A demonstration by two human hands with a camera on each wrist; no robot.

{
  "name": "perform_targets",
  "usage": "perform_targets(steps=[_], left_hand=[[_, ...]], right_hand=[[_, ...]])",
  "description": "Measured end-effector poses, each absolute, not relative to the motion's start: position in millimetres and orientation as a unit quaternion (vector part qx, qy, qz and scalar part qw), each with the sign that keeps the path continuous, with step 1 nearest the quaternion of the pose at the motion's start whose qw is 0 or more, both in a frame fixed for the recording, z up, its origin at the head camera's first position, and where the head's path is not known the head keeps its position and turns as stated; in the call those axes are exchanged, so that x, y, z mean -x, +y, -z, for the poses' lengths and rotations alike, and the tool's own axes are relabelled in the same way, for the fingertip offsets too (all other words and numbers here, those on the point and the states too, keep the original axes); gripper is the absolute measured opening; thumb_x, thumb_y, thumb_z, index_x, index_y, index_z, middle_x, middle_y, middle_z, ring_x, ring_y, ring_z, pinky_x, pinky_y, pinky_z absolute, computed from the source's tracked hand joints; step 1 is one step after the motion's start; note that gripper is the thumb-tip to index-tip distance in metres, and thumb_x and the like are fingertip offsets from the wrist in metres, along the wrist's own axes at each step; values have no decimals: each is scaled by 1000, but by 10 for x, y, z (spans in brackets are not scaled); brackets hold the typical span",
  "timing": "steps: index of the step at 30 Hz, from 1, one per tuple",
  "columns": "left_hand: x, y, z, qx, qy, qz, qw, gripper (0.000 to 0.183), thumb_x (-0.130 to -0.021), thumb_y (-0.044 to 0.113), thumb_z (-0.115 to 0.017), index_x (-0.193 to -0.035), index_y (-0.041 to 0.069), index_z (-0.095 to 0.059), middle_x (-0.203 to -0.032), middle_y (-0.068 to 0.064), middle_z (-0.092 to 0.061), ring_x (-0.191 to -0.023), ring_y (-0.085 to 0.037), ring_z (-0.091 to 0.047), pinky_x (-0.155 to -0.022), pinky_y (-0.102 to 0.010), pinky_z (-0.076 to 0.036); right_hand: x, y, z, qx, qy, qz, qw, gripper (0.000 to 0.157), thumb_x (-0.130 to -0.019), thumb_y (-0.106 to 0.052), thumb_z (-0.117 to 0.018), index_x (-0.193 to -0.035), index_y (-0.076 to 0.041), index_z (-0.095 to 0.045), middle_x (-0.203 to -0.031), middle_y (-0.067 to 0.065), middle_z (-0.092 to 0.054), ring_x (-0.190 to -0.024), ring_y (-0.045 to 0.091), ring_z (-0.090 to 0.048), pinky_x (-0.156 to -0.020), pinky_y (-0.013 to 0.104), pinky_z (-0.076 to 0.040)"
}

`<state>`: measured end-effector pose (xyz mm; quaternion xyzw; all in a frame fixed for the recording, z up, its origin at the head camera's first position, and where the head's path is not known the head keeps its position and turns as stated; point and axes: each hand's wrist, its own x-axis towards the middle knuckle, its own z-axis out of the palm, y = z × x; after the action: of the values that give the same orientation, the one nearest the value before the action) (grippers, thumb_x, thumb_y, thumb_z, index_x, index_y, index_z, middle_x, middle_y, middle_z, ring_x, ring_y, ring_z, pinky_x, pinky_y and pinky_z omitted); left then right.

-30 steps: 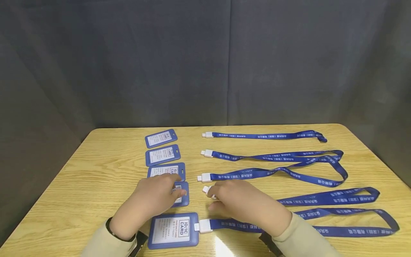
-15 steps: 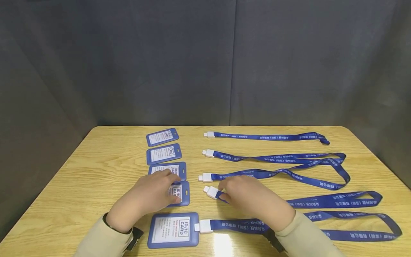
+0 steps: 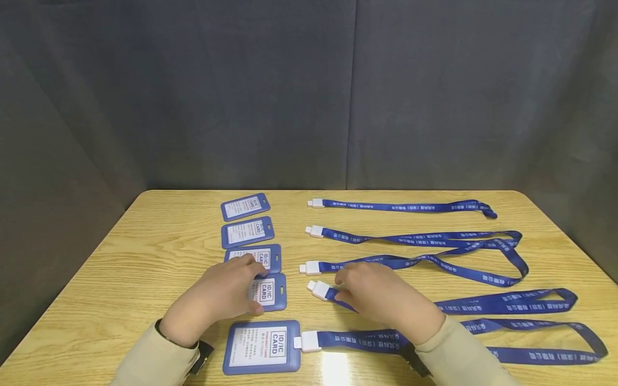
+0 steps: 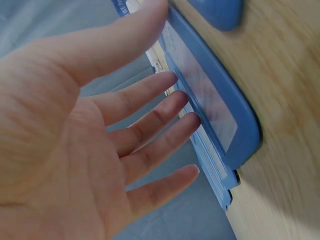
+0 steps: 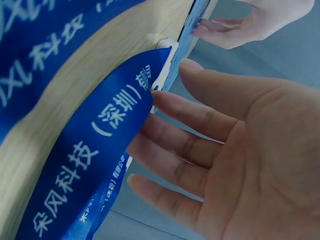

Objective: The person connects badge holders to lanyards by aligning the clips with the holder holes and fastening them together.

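Note:
My left hand (image 3: 217,292) is over the fourth blue card holder (image 3: 276,294) from the back, with fingertips by its far edge and thumb by its near edge. In the left wrist view its fingers are relaxed and spread beside the holder's rim (image 4: 245,135). My right hand (image 3: 379,295) is at a blue lanyard with a white clip (image 3: 319,290), just right of that holder. The right wrist view has the fingertips at the edge of the printed strap (image 5: 80,150), thumb held apart. Clip and holder lie apart, a strip of table between them.
Nearest me, a card holder (image 3: 260,347) is joined to a lanyard's white clip (image 3: 309,341). Behind my hands, several card holders (image 3: 248,231) form a column on the left, facing lanyards (image 3: 405,206) laid out to the right. A dark curtain (image 3: 309,96) hangs behind the wooden table (image 3: 145,252).
My right hand has slid right, off the white clip and onto the strap, uncovering the clip. My left hand has shifted slightly left, its thumb drawn back from the card holder's face.

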<state>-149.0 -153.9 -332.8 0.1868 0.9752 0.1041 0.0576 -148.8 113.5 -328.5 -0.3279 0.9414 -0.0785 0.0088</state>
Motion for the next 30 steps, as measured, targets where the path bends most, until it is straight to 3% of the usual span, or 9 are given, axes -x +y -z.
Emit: perform_targets(steps=[6, 12, 24, 30], left_hand=[[1501, -1540, 3348, -191, 975, -102, 51, 61, -65, 30, -93, -117, 8, -69, -108, -4, -62, -93, -20, -60, -85, -44, -52], [1498, -1545, 3352, -194, 973, -107, 63, 63, -66, 32, -92, -119, 6, -67, -104, -3, -61, -87, -17, -56, -83, -44, -52], [1536, -1566, 3350, -215, 968, -113, 70, 66, -69, 31, -90, -122, 4, -65, -107, -4, -59, -91, -17, -55, -87, -44, -51], [1521, -1554, 3364, -210, 968, -116, 67, 66, -68, 31, -91, -122, 4, -66, -107, -3, -59, -90, -16, -55, -85, -41, -51]], right_hand=[[1492, 1131, 3309, 325, 942, 86, 20, 18, -86, -21, -78, -96, -7, -74, -83, -1, -70, -72, 12, -63, -72, 33, -55], [1470, 1094, 3341, 307, 948, 80, 17, 39, -83, -23, -81, -114, -2, -69, -100, 6, -72, -88, 21, -69, -81, 38, -56], [1479, 1038, 3373, 306, 950, 67, 15, 33, -84, -22, -80, -109, -2, -71, -98, 8, -71, -89, 24, -68, -81, 40, -55], [1511, 960, 3350, 304, 950, 66, 30, 32, -85, -32, -79, -99, -4, -71, -76, -2, -63, -68, 14, -58, -65, 31, -52]])
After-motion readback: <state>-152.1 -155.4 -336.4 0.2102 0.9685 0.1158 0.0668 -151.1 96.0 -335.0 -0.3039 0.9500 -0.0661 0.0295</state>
